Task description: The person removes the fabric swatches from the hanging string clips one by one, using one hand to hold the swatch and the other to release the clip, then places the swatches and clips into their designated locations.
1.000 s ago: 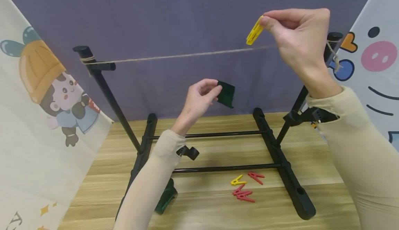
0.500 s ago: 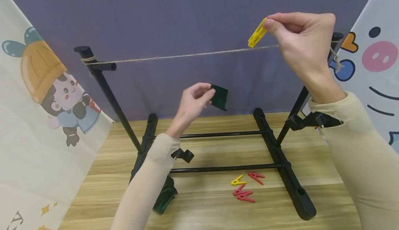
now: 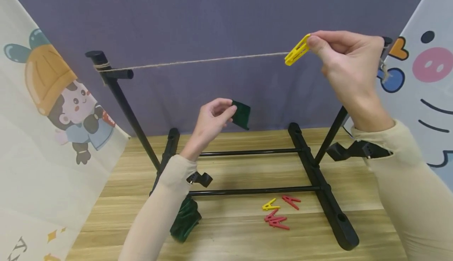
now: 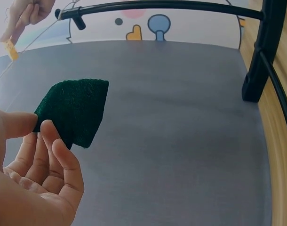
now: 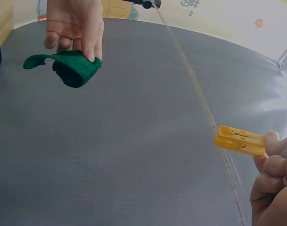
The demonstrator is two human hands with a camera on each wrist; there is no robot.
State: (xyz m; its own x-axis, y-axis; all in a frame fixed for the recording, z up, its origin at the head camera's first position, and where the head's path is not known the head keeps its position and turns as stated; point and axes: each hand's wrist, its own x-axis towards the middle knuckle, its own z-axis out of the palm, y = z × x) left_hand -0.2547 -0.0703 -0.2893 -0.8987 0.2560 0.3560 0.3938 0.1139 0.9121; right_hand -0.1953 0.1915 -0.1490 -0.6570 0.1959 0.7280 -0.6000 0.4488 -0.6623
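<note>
My left hand [image 3: 212,120] pinches a small piece of dark green cloth [image 3: 242,115] below the string. In the left wrist view the cloth [image 4: 76,110] juts out from between thumb and fingertips; the right wrist view shows it curled round on itself. Up at the right, my right hand [image 3: 354,70] pinches a yellow clothespin [image 3: 297,51] by its end. The clothespin's far tip overlaps the twine line [image 3: 198,61] in the head view and in the right wrist view. Whether the clothespin bites the twine, I cannot tell.
The twine runs between two posts of a black rack [image 3: 131,113]. On the wooden table lie several red clothespins [image 3: 291,202], a yellow clothespin [image 3: 270,204] and a crumpled dark green cloth [image 3: 185,219], partly behind my left forearm. Printed sheets hang at both sides.
My right hand has come down and slightly right, bringing the yellow clothespin from above the twine to its level. My left hand has drifted left and a little lower with the green cloth.
</note>
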